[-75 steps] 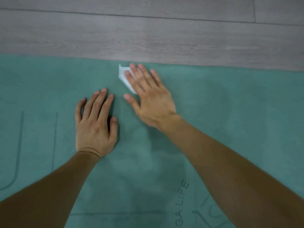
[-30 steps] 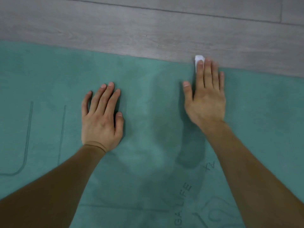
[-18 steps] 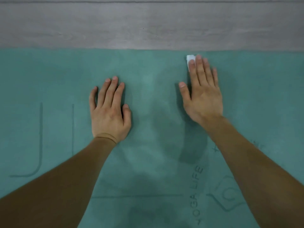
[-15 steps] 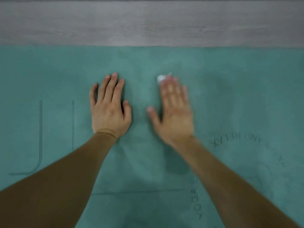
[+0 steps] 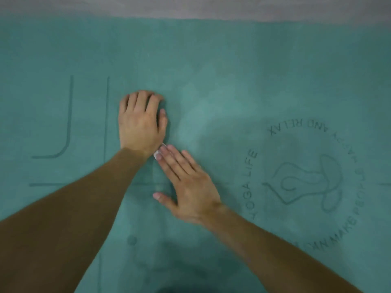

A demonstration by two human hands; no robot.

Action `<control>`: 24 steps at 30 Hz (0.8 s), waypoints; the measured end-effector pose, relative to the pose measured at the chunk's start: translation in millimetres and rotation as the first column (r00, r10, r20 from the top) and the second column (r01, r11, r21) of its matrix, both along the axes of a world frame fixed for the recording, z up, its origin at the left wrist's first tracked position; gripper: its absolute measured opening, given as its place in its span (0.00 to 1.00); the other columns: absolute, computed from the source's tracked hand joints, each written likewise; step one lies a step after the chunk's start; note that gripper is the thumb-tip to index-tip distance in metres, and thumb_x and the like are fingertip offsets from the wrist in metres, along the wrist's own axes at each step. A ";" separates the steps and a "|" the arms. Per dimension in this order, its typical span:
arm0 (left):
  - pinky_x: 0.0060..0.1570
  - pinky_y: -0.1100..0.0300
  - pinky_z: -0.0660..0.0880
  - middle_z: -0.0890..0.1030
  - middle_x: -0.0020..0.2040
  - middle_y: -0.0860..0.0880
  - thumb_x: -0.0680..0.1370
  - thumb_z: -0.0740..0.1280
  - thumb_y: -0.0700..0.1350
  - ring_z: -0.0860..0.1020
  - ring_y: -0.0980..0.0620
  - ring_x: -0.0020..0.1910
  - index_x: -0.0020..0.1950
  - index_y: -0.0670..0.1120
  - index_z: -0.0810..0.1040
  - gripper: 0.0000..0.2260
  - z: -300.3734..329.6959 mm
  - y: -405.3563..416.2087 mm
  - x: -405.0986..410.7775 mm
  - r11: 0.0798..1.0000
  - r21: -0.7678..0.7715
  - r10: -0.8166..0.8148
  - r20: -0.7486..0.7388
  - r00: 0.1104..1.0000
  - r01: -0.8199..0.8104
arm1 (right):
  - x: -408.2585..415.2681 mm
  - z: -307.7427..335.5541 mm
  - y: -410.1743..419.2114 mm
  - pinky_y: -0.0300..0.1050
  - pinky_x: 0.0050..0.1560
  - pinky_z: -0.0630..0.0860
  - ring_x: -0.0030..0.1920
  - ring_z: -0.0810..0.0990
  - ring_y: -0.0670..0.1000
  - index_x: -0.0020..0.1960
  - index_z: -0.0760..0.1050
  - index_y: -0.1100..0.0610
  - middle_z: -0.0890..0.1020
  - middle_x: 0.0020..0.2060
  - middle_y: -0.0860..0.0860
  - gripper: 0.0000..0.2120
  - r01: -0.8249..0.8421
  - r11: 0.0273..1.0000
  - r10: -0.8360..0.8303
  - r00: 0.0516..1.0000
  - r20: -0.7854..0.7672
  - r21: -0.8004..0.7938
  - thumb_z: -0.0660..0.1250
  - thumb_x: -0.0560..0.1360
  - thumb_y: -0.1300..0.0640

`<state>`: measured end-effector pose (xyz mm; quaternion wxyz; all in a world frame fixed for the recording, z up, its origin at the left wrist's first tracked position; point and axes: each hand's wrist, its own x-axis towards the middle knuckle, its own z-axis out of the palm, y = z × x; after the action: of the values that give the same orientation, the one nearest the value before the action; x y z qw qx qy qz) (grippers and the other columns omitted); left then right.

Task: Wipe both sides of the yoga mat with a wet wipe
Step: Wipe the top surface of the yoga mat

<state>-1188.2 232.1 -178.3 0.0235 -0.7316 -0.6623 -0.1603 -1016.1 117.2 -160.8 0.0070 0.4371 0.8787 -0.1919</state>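
A big green yoga mat (image 5: 232, 70) lies flat and fills almost the whole view. A strip of grey floor (image 5: 190, 6) shows along the top, past the far edge of the mat. The left hand (image 5: 140, 121) lies palm down on the mat, to the left of the middle. Its fingers point away from the person and bend down a little at the tips, and the thumb lies close by the hand. It holds nothing. The right hand (image 5: 186, 185) lies flat on the mat too, just below and to the right of the left wrist. Its fingers are straight and point up and to the left, and the thumb sticks out to the side. The wet wipe (image 5: 158, 152) is under these fingers. Only a small white bit peeks out at the fingertips, right beside the left wrist. The fingers press it down on the mat. On the right side of the mat is a round printed logo (image 5: 304, 182) with the words YOGA LIFE and a line drawing inside. Thin dark lines (image 5: 69, 123) are printed on the left part of the mat.
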 end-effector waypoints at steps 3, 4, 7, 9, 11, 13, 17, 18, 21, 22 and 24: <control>0.64 0.41 0.69 0.78 0.62 0.42 0.82 0.65 0.45 0.75 0.37 0.59 0.65 0.43 0.79 0.13 3.2 -76.4 -24.6 0.997 -0.054 0.062 0.014 0.998 -0.061 | 56.3 -7.4 32.6 0.56 0.83 0.52 0.85 0.44 0.50 0.86 0.47 0.54 0.49 0.85 0.50 0.36 0.121 0.990 -0.125 0.990 0.068 0.066 0.53 0.86 0.37; 0.65 0.40 0.69 0.78 0.63 0.41 0.82 0.65 0.45 0.75 0.36 0.60 0.66 0.43 0.79 0.14 0.8 -94.0 -32.7 0.993 -0.071 0.093 0.000 0.996 -0.092 | 78.9 -9.1 52.5 0.56 0.83 0.52 0.85 0.44 0.51 0.86 0.47 0.54 0.48 0.85 0.51 0.36 0.245 0.965 -0.254 0.962 0.103 0.094 0.51 0.86 0.38; 0.68 0.40 0.67 0.77 0.67 0.41 0.82 0.64 0.46 0.74 0.35 0.64 0.68 0.41 0.78 0.16 -12.8 -114.8 -48.8 0.989 -0.107 0.104 -0.016 0.994 -0.105 | 97.3 -7.6 67.9 0.59 0.83 0.50 0.85 0.43 0.54 0.86 0.44 0.57 0.47 0.85 0.54 0.37 0.563 0.814 -0.579 0.808 0.113 0.145 0.48 0.86 0.37; 0.69 0.39 0.67 0.76 0.68 0.41 0.81 0.64 0.46 0.73 0.35 0.65 0.68 0.41 0.77 0.17 -18.9 -112.2 -51.1 0.991 -0.108 0.084 0.006 0.996 -0.083 | 50.5 -9.7 29.4 0.59 0.83 0.48 0.85 0.40 0.54 0.86 0.43 0.58 0.45 0.85 0.55 0.39 0.554 0.830 -0.558 0.826 0.076 0.067 0.50 0.85 0.36; 0.68 0.40 0.67 0.76 0.68 0.42 0.81 0.64 0.46 0.73 0.36 0.65 0.68 0.42 0.77 0.17 -18.3 -112.7 -52.7 0.991 -0.107 0.078 0.011 0.997 -0.077 | 3.0 0.3 -25.7 0.57 0.84 0.47 0.85 0.39 0.52 0.86 0.43 0.58 0.43 0.85 0.53 0.41 0.253 0.965 -0.251 0.968 0.027 -0.068 0.53 0.84 0.35; 0.68 0.40 0.67 0.76 0.68 0.42 0.81 0.64 0.45 0.73 0.36 0.65 0.68 0.42 0.77 0.17 -17.8 -113.5 -54.0 0.993 -0.094 0.081 0.020 0.997 -0.078 | 2.8 3.4 -42.3 0.55 0.83 0.50 0.85 0.40 0.50 0.86 0.45 0.56 0.43 0.85 0.51 0.39 0.029 0.999 -0.028 0.999 0.029 -0.031 0.53 0.85 0.35; 0.69 0.40 0.66 0.76 0.68 0.43 0.80 0.65 0.45 0.73 0.36 0.65 0.68 0.42 0.77 0.17 -18.6 -112.3 -52.5 0.993 -0.087 0.087 0.034 0.996 -0.084 | 92.6 -5.7 9.1 0.58 0.83 0.51 0.85 0.42 0.52 0.86 0.43 0.55 0.45 0.85 0.52 0.35 0.445 0.891 -0.453 0.878 0.153 0.089 0.48 0.86 0.38; 0.69 0.40 0.66 0.76 0.68 0.43 0.80 0.65 0.45 0.73 0.36 0.65 0.68 0.42 0.77 0.17 -19.0 -112.7 -52.6 0.993 -0.080 0.084 0.031 0.996 -0.082 | 102.2 -4.8 13.8 0.60 0.83 0.51 0.85 0.42 0.53 0.86 0.43 0.56 0.45 0.85 0.53 0.36 0.590 0.800 -0.600 0.782 0.167 0.112 0.46 0.86 0.37; 0.69 0.41 0.67 0.76 0.68 0.43 0.80 0.65 0.44 0.73 0.37 0.64 0.67 0.42 0.78 0.16 -18.1 -111.0 -53.6 0.995 -0.070 0.073 0.047 0.996 -0.069 | 42.4 -2.2 -8.5 0.60 0.83 0.49 0.85 0.40 0.55 0.86 0.43 0.59 0.45 0.85 0.55 0.39 0.623 0.781 -0.625 0.777 0.081 0.044 0.49 0.85 0.37; 0.69 0.41 0.67 0.77 0.68 0.43 0.80 0.65 0.43 0.74 0.37 0.64 0.67 0.43 0.78 0.16 -16.7 -111.3 -53.0 0.995 -0.071 0.075 0.050 0.996 -0.071 | 12.7 -1.3 -27.0 0.59 0.83 0.50 0.85 0.41 0.54 0.86 0.44 0.58 0.46 0.85 0.54 0.39 0.449 0.893 -0.449 0.893 -0.001 -0.044 0.54 0.85 0.37; 0.68 0.41 0.68 0.78 0.68 0.44 0.79 0.65 0.42 0.74 0.38 0.64 0.67 0.44 0.79 0.17 -13.0 -112.0 -51.9 0.995 -0.070 0.073 0.057 0.996 -0.068 | -21.6 3.8 -53.0 0.56 0.83 0.51 0.85 0.41 0.51 0.86 0.46 0.57 0.46 0.85 0.52 0.39 -0.036 0.997 0.033 0.998 -0.046 -0.070 0.56 0.85 0.37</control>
<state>-1240.1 120.1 -191.3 -0.0155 -0.7030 -0.6932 -0.1582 -1037.7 64.1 -157.0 0.0059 0.4170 0.8787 -0.2324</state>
